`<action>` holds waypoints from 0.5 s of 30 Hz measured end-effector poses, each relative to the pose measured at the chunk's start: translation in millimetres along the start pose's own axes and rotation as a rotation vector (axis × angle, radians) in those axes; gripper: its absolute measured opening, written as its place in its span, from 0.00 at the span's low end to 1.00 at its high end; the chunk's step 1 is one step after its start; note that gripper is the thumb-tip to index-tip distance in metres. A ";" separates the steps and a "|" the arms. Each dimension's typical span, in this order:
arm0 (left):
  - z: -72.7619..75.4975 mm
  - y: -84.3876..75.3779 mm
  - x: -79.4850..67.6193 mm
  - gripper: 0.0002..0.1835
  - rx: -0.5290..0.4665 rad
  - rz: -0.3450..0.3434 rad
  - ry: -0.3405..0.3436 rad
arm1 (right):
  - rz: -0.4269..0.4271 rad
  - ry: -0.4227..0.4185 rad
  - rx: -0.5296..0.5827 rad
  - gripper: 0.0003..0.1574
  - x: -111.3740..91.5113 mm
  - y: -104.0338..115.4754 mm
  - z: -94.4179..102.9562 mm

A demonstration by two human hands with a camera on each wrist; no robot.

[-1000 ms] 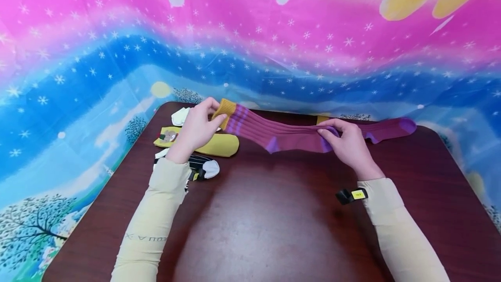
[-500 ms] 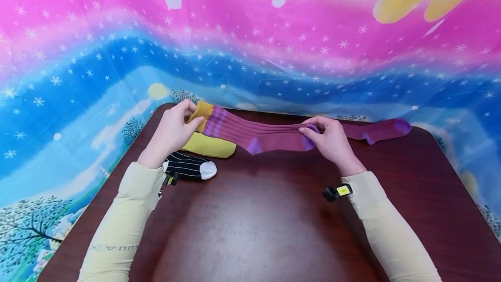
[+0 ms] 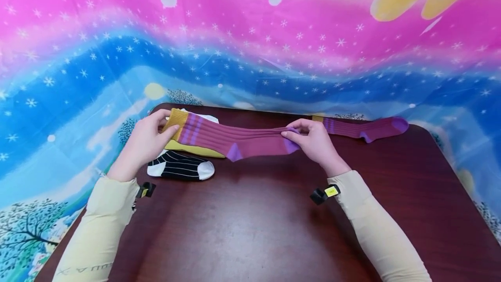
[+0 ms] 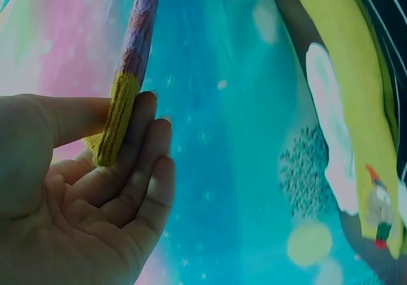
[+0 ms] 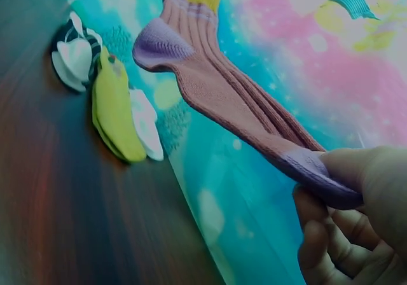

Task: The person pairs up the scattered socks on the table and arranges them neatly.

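A maroon sock [image 3: 250,140] with a mustard cuff, purple stripes, purple heel and purple toe is stretched sideways between both hands above the table. My left hand [image 3: 146,140] pinches its cuff between thumb and fingers, as the left wrist view shows at the mustard ribbing [image 4: 117,116]. At the other end my right hand [image 3: 313,142] pinches the purple toe [image 5: 318,177]. A matching maroon sock [image 3: 362,129] lies flat at the back right of the table. In the head view the held sock covers part of the yellow sock [image 3: 195,149].
Beneath and in front of the left hand, a black striped sock [image 3: 182,166] with white heel and toe lies on the dark wooden table [image 3: 250,221]. A white sock [image 5: 146,123] lies beyond the yellow one. A patterned cloth [image 3: 250,34] rises behind the table.
Both hands have moved left with the stretched sock, bringing it from mid-table over the yellow sock. The matching sock at the back right has stayed on the table, its cuff now uncovered.
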State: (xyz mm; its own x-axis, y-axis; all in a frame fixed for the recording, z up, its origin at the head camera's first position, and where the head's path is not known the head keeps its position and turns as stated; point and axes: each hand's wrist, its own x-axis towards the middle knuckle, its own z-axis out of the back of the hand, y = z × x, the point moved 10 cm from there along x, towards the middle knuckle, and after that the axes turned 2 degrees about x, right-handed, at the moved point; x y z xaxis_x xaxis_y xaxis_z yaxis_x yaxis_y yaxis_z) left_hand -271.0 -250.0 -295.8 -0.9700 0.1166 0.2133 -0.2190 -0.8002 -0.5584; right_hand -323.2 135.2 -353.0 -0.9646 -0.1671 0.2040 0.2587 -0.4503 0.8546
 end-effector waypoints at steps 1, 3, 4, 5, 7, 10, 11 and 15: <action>3.5 1.4 -1.2 0.23 -0.005 0.001 -0.001 | 0.001 0.010 0.015 0.14 0.0 0.9 -3.5; 11.2 4.1 -2.8 0.23 -0.001 -0.007 -0.015 | 0.011 0.026 0.043 0.12 0.2 3.7 -10.1; 14.7 5.5 -3.7 0.22 -0.003 -0.011 -0.021 | 0.015 0.034 0.057 0.11 -0.1 5.7 -13.3; 18.1 7.1 -4.3 0.22 -0.007 -0.018 -0.028 | 0.020 0.041 0.068 0.11 -0.2 7.0 -16.5; 24.4 9.9 -6.2 0.20 -0.003 -0.028 -0.039 | 0.026 0.058 0.085 0.10 -1.1 9.9 -23.0; 32.5 15.8 -9.3 0.20 0.005 -0.030 -0.051 | 0.035 0.082 0.107 0.10 -2.4 13.9 -33.1; 34.9 18.0 -10.2 0.21 0.009 -0.023 -0.050 | 0.038 0.088 0.112 0.10 -2.7 14.7 -36.5; 41.3 28.7 -13.7 0.22 0.039 0.003 -0.026 | 0.034 0.121 0.155 0.10 -4.9 16.9 -51.0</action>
State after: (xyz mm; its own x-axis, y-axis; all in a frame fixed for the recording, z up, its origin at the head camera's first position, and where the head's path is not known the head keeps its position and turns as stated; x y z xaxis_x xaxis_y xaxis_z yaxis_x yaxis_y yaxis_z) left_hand -259.6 -298.8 -281.7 -0.9675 0.0990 0.2327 -0.2110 -0.8230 -0.5273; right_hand -311.4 83.7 -363.9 -0.9397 -0.2888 0.1833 0.2716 -0.3040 0.9131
